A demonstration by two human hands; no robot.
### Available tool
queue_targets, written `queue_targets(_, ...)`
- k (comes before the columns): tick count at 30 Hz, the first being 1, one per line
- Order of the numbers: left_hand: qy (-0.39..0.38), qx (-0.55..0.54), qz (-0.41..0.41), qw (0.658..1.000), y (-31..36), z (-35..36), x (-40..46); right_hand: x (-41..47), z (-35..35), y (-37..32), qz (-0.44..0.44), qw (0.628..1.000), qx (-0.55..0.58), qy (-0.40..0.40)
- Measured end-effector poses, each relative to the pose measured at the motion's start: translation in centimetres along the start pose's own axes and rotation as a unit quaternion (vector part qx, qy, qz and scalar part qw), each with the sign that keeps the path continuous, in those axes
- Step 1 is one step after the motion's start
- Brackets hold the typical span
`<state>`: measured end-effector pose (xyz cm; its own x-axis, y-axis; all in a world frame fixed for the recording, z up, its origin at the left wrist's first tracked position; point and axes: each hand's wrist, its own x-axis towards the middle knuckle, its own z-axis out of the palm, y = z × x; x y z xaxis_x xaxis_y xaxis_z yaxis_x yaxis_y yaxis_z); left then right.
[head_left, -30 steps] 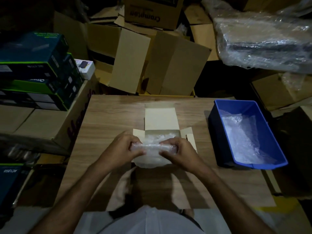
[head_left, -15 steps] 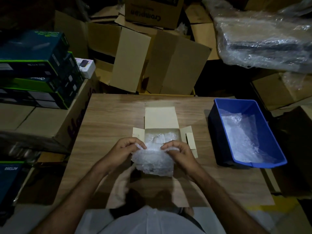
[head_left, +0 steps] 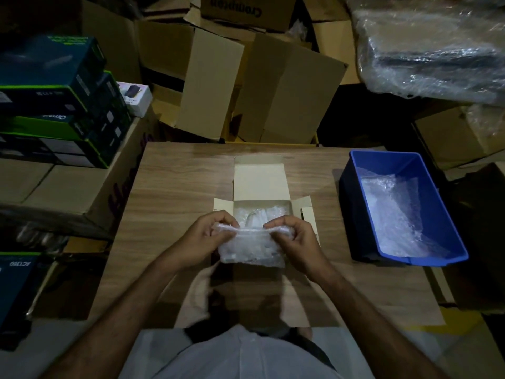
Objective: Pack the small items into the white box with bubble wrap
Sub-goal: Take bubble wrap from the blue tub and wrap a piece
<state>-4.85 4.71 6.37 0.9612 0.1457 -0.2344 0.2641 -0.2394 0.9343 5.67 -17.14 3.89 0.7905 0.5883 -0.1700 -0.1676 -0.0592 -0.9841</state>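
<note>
A small white box point(head_left: 259, 179) lies open at the middle of the wooden table point(head_left: 175, 187), lid flap folded back, with clear wrapped items point(head_left: 262, 216) inside. Just in front of it I hold a sheet of bubble wrap point(head_left: 251, 248) by its top edge. My left hand point(head_left: 202, 239) pinches the left corner and my right hand point(head_left: 297, 239) pinches the right corner. The sheet hangs down toward me and hides the box's near edge.
A blue plastic bin point(head_left: 410, 165) with more bubble wrap point(head_left: 396, 212) stands at the table's right. Stacked dark product boxes point(head_left: 54, 105) sit on cartons to the left. Open cardboard cartons point(head_left: 246, 86) crowd the far edge, and a plastic-wrapped bundle point(head_left: 431, 47) lies at the back right.
The bunched bubble wrap has been unrolled: my hands turned it from a tight roll into a sheet hanging from its top edge, uncovering the box's inside.
</note>
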Motion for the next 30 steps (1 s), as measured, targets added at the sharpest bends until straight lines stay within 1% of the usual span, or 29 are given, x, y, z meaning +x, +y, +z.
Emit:
queue_targets(2, -0.012, -0.061, -0.052, 0.997, 0.2, -0.1, 0.2, 0.2, -0.1, 0.5, 0.024, 0.999, 0.026, 0.021)
queue_targets(4, -0.048, -0.194, -0.110, 0.974, 0.0, -0.2, 0.3, 0.4, -0.6, 1.0, 0.057, 0.998, 0.037, 0.015)
queue_targets(5, -0.058, -0.244, -0.125, 0.960, -0.1, -0.2, 0.4, 0.5, -0.9, 1.1, 0.070, 0.997, 0.027, 0.008)
queue_targets(6, -0.058, -0.259, -0.132, 0.955, -0.3, -0.2, 0.7, 0.6, -1.2, 1.1, 0.080, 0.997, 0.010, 0.005)
queue_targets(9, -0.045, -0.198, -0.120, 0.972, -1.0, 0.0, 1.6, 0.9, -1.5, 1.1, 0.085, 0.996, -0.035, 0.016)
queue_targets(11, -0.061, -0.168, -0.116, 0.977, -1.6, 0.1, 2.3, 1.0, -1.9, 1.6, 0.047, 0.995, -0.091, 0.003)
queue_targets(13, -0.066, -0.067, -0.122, 0.988, -1.9, 0.1, 3.1, 1.3, -2.3, 2.3, -0.004, 0.987, -0.158, -0.032)
queue_targets(14, -0.073, -0.004, -0.122, 0.990, -2.0, 0.2, 3.4, 1.5, -2.5, 2.8, -0.014, 0.986, -0.163, -0.042)
queue_targets(15, -0.080, 0.036, -0.114, 0.990, -2.1, 0.4, 3.7, 1.7, -2.5, 3.2, -0.017, 0.988, -0.148, -0.044)
queue_targets(17, -0.075, 0.054, -0.082, 0.992, -1.9, 0.9, 4.1, 1.8, -2.5, 4.3, -0.013, 0.995, -0.091, -0.027)
queue_targets(19, -0.055, 0.060, -0.057, 0.995, -1.6, 1.3, 4.6, 1.6, -2.3, 5.1, 0.021, 0.999, -0.050, -0.006)
queue_targets(22, -0.039, 0.066, -0.043, 0.996, -2.1, 1.0, 6.0, 1.6, -2.3, 6.0, 0.101, 0.994, -0.029, 0.008)
queue_targets(23, -0.041, 0.065, -0.047, 0.996, -2.4, 0.7, 6.5, 1.7, -2.4, 6.2, 0.094, 0.995, -0.029, 0.006)
queue_targets(26, -0.070, 0.075, -0.064, 0.993, -2.7, 0.0, 8.0, 2.0, -2.6, 6.6, 0.038, 0.996, -0.079, 0.019)
queue_targets(28, -0.085, 0.100, -0.066, 0.989, -2.5, -0.3, 9.2, 2.2, -2.5, 6.5, 0.029, 0.991, -0.126, 0.036)
queue_targets(30, -0.091, 0.143, -0.062, 0.984, -2.4, -0.8, 10.6, 2.5, -1.8, 6.4, 0.017, 0.984, -0.173, 0.034)
